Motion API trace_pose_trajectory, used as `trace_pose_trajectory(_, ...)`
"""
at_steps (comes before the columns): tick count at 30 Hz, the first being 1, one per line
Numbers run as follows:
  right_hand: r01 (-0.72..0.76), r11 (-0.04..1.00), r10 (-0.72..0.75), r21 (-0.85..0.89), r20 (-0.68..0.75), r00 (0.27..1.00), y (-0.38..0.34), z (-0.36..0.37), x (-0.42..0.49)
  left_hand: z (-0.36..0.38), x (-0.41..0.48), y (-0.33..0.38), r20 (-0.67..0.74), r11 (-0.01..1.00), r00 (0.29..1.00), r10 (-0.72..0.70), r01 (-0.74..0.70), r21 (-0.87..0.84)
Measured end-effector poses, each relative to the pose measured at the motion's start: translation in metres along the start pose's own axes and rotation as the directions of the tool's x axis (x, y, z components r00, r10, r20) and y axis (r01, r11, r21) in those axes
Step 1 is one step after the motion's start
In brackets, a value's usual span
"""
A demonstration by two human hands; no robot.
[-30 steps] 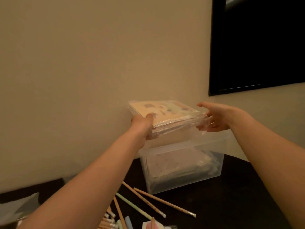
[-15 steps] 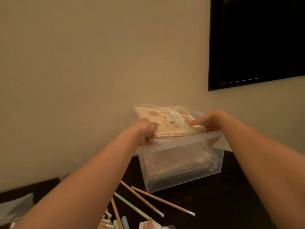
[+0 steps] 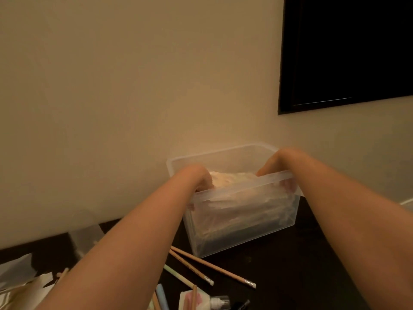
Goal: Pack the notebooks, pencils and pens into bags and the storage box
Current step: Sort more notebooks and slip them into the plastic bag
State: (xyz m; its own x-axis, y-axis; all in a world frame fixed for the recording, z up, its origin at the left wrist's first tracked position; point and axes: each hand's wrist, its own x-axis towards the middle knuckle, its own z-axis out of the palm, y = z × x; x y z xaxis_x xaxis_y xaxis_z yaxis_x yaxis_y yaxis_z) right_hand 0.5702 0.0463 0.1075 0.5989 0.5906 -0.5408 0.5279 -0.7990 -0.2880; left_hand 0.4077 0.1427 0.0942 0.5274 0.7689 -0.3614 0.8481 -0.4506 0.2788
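Position changed: the cream-covered, film-wrapped bundle of notebooks (image 3: 232,180), held above the rim half a second before, had gone down into the clear rectangular plastic storage box (image 3: 223,153) and lay on the darker contents already packed there, its top just below the rim. The box stood on the dark bench (image 3: 290,267) against the beige wall. Left hand (image 3: 201,180): wrist bent down over the near rim, fingers curled on the bundle's left edge, gripping it. Right hand (image 3: 269,164): dipped inside at the right end, its fingers only a blur through the translucent wall, so whether it gripped or had let go could not be told. Both forearms were extended and converged on the box. Handling, as judged: moderate weight, stiff as a block, the film loose and slippery; best taken at the two opposite ends, under the bottom edge, never by the film. Loose wooden pencils (image 3: 212,267) lay just in front of the box, unpacked.
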Motion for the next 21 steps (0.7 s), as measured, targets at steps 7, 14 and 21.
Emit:
trace_pose_trajectory(7, -0.002, 1.0, 0.005, 0.025, -0.091, 0.996, 0.002, 0.003, 0.007, 0.006, 0.004, -0.002, -0.061, 0.995, 0.997, 0.04, -0.034, 0.09)
trace_pose_trajectory(14, -0.007, 0.998, 0.012, 0.057, -0.096, 0.995, 0.0, 0.005, 0.01, 0.0, 0.01, -0.004, -0.046, 0.984, 0.998, 0.052, -0.059, -0.167)
trace_pose_trajectory(21, 0.09, 0.991, -0.054, 0.102, -0.312, 0.949, -0.005, 0.009, 0.013, -0.005, 0.013, -0.007, -0.067, 0.975, 0.994, 0.088, -0.099, -0.197)
